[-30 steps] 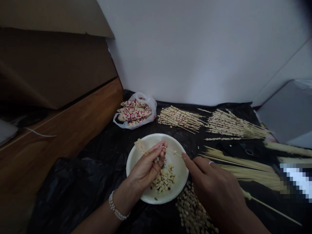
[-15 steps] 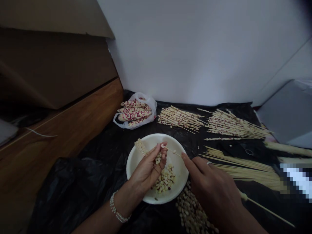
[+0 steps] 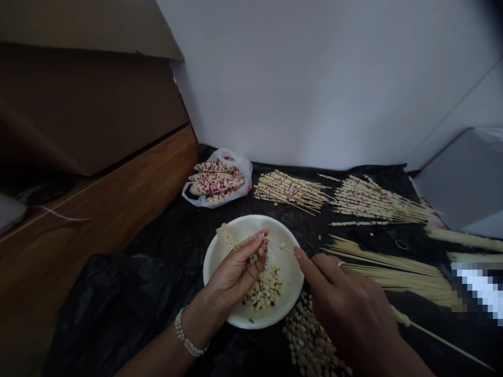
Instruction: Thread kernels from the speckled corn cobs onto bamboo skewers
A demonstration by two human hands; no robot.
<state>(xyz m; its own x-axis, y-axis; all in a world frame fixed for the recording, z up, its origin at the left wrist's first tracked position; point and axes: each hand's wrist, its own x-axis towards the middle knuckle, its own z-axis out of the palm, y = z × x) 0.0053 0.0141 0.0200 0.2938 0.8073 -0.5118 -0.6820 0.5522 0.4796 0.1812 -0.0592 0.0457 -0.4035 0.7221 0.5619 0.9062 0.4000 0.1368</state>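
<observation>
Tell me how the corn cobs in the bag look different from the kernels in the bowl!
The cobs are long and whole; the loose kernels are small, separate bits. The cobs lie in a plastic bag; the loose kernels lie in a white bowl. Both mix pale and reddish colours.

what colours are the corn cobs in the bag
The cobs are pale cream speckled with purplish-red, best seen in the head view.

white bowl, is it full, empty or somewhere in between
Partly filled: loose kernels lie low in the white bowl, whose sides show bare above them; the left hand hides part of the inside.
</observation>
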